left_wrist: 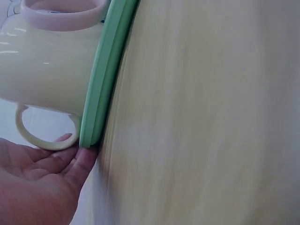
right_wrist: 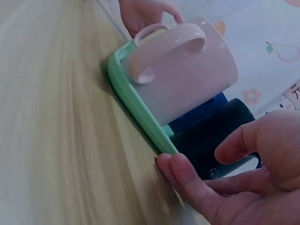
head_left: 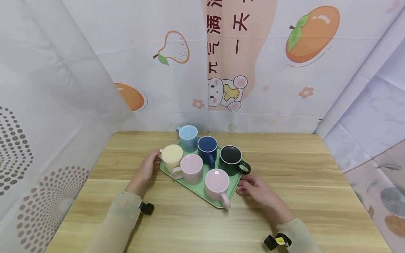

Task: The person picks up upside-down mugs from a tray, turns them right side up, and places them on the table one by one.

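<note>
A green tray point(head_left: 200, 189) lies on the wooden table, bearing several mugs: a cream mug point(head_left: 172, 154), a light blue mug point(head_left: 188, 138), a dark blue mug point(head_left: 207, 149), a black mug point(head_left: 230, 161), and two pink mugs, one in the middle point(head_left: 192, 168) and one in front point(head_left: 217, 184). At the tray's left end is my left hand point(head_left: 148, 167); in the left wrist view its fingertips touch the tray's edge below the cream mug's handle. By the opposite end, my right hand point(head_left: 257, 189) has fingertips against the rim, its thumb apart near the black mug.
The wooden table point(head_left: 316, 196) extends on both sides of the tray. A printed white cloth point(head_left: 152, 91) with fruit and a cartoon figure hangs behind the table's back edge. More cloth point(head_left: 41, 116) hangs along the left side. Both wrists wear dark straps.
</note>
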Demonstrator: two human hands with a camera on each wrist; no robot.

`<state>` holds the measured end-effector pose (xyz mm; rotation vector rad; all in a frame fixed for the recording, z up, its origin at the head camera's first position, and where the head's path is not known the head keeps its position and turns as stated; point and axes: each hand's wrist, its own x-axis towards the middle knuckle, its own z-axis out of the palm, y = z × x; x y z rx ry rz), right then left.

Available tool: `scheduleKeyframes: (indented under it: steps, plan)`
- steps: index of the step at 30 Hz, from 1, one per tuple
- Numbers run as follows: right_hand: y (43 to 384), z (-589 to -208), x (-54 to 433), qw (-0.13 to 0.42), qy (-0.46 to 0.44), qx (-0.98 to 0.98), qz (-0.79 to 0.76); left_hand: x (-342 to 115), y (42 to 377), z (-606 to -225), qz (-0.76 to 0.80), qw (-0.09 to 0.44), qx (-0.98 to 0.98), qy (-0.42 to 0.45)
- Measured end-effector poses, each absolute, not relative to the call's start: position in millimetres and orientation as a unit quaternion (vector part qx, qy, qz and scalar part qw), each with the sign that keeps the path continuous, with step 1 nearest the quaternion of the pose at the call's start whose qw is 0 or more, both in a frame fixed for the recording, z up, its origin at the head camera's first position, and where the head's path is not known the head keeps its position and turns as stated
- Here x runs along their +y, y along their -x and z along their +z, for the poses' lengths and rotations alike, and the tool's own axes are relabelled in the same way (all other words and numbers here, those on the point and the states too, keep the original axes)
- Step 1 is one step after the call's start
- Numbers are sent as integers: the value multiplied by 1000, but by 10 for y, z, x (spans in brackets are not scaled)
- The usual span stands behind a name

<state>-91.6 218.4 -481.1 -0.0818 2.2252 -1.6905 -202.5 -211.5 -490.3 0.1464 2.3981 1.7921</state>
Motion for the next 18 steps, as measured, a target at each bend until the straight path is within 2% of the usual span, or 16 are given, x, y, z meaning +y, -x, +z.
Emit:
scheduleKeyframes:
  steps: [12, 18]
  plan:
    - [985, -4863, 2444, 162, 42, 752, -638, -1984, 1700, -4795, 608, 119, 785, -29]
    - [1006, -4858, 2568, 176, 56, 745, -641, -1907, 1546, -4739, 632, 135, 763, -31]
